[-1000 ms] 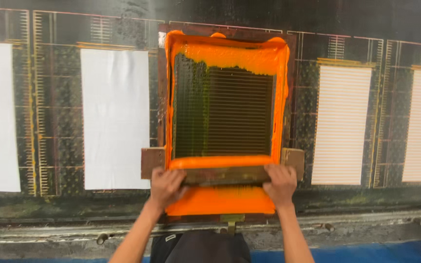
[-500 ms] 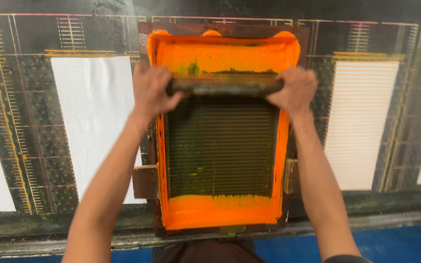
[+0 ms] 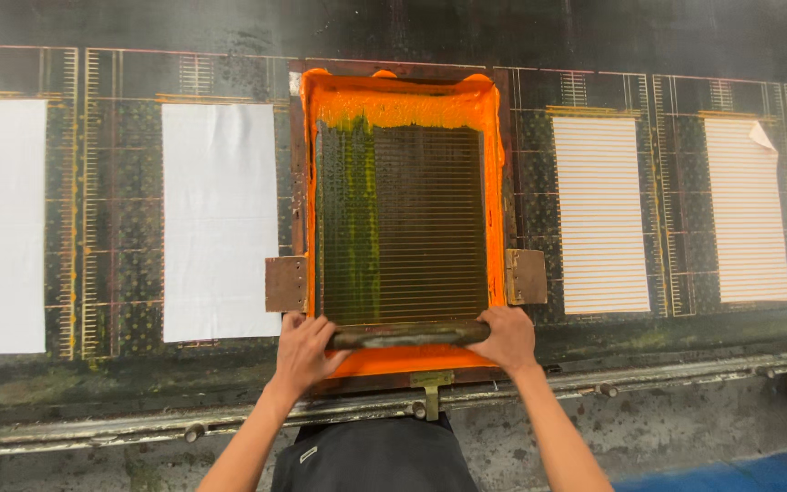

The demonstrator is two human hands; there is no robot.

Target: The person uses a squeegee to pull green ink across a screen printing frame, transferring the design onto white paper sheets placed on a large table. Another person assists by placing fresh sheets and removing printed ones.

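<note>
Both sets of fingers are curled tight around a dark squeegee bar (image 3: 409,334): the left hand (image 3: 305,349) wraps its left end, thumb laid along the top, and the right hand (image 3: 505,337) closes over its right end, knuckles up. Neither hand is spread; each is clenched on the bar.

The bar lies crosswise at the 6 o'clock end of the printing screen (image 3: 403,223), just above the band of orange ink on the near edge of the frame (image 3: 400,362). Half a second ago it sat at the 12 o'clock end with the arms stretched out; now it is back near the body with the elbows bent. So a full pull down the mesh has just been made, and I judge this pass over the cloth beneath as finished.

A thick ridge of orange ink (image 3: 400,107) remains at 12 o'clock, and a yellow-green streak runs down the left part of the mesh. Small brown blocks (image 3: 285,283) stick out of the frame at 9 and 3 o'clock.

On the long dark table (image 3: 120,82), plain white cloth panels (image 3: 220,221) lie at 9 o'clock, while panels with fine orange stripes (image 3: 600,214) lie at 3 o'clock.
</note>
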